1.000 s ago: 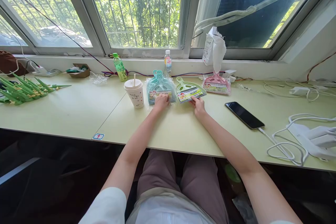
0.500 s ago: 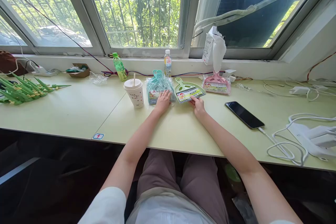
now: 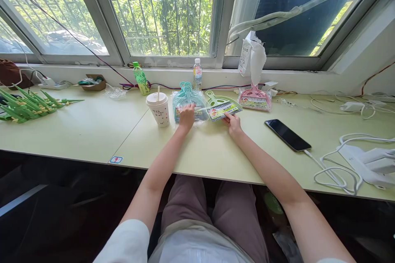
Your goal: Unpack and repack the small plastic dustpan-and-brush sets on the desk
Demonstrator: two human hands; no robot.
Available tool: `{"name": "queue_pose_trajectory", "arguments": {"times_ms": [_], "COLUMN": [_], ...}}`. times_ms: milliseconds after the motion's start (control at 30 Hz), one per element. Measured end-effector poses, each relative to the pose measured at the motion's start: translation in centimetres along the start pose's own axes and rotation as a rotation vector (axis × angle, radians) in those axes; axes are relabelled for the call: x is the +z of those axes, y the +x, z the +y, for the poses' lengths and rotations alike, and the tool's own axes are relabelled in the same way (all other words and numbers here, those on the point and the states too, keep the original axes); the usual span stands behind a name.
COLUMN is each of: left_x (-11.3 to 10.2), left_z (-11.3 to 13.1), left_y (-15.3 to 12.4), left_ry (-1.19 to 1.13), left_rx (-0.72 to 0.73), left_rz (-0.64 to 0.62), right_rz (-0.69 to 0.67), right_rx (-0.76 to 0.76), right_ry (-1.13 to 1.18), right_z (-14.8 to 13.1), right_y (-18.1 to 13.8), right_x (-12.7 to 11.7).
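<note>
In front of me lies a stack of teal mini dustpan-and-brush sets in clear plastic bags. My left hand is over their front, its fingers closed in a pinch on the crinkled plastic. The exact grip is partly hidden by the hand. My right hand holds a light green mini dustpan-and-brush set by its lower right edge, thumb on top. This set has a printed yellow-and-white label and dark bristles along the front, and it lies tilted beside the teal stack.
Left of the stack stands a white cup with a straw. Behind are two bottles, one green and one clear. Pink bagged dustpan sets lie to the right, then a phone, cables and a white power strip.
My left hand has gone from lying spread on the teal stack to a closed pinch, shifting slightly left. The plastic there has moved. My right hand keeps hold of the green set.
</note>
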State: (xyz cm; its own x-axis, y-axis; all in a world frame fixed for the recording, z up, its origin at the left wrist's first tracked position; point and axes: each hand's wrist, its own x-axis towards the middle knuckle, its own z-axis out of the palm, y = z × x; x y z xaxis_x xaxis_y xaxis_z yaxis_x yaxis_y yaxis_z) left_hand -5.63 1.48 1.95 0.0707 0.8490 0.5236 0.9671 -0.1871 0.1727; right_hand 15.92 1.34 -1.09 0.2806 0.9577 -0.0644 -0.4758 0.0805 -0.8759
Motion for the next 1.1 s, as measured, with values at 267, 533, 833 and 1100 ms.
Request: {"name": "queue_pose_trajectory", "arguments": {"times_ms": [267,533,833,1100], "left_x": [-0.5,-0.6,-0.7,-0.8], "left_z": [-0.4,-1.3,-1.2,-0.7], "left_y": [0.4,0.7,0.5,0.5], "left_ry": [-0.111,-0.347,-0.114,0.046], "left_rx": [-0.175,-0.344,-0.271,-0.183], "left_rz": [0.204,0.277,0.055,-0.112], "right_rz": [-0.195,-0.517,-0.62,-0.647], "right_rx": [-0.027,0.082,0.058,0.072], "right_ry": [0.011,-0.098,-0.136,-0.204], "right_z": [-1.1,-1.7,-3.3,-3.6], "right_y": [-0.2,-0.5,-1.3,-1.9], "right_x": [0.3,0.5,0.5,0.7]}}
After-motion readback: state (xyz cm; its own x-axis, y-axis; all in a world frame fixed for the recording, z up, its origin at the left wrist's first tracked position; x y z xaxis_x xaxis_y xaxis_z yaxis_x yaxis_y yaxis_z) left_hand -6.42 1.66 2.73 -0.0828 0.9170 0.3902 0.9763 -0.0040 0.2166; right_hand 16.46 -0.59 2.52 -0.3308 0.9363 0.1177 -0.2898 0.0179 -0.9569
